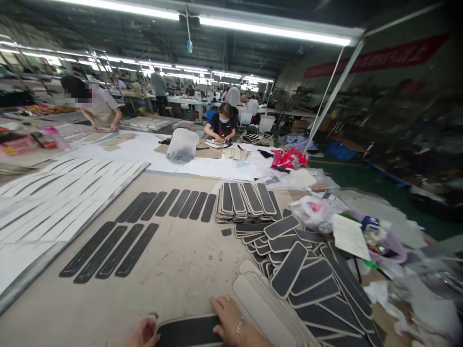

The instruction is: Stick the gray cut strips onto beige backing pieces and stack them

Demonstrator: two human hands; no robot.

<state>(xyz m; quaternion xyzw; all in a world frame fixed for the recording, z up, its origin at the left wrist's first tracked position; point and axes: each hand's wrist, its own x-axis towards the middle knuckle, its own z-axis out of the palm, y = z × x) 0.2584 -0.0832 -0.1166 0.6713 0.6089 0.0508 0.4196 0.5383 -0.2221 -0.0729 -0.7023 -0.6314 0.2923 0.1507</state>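
Steadying a pale-edged dark panel [191, 331] between two hands at the near edge of view.
The left hand [143, 333] has its fingers curled in a pinch at the panel's left end; the right hand [228, 319] is spread, thumb by the dark face and fingers past the upper edge, a grip that probably keeps the piece from turning. The panel lies low over the table [181, 284], just beside a fanned row of pale pieces [258, 303], perhaps overlapped for easy picking. Beyond, similar panels lie in a loose heap [307, 274], with neater stacks [240, 200] behind. Toward the left, dark strips [125, 250] sit apart in two rows, likely so none stick together.
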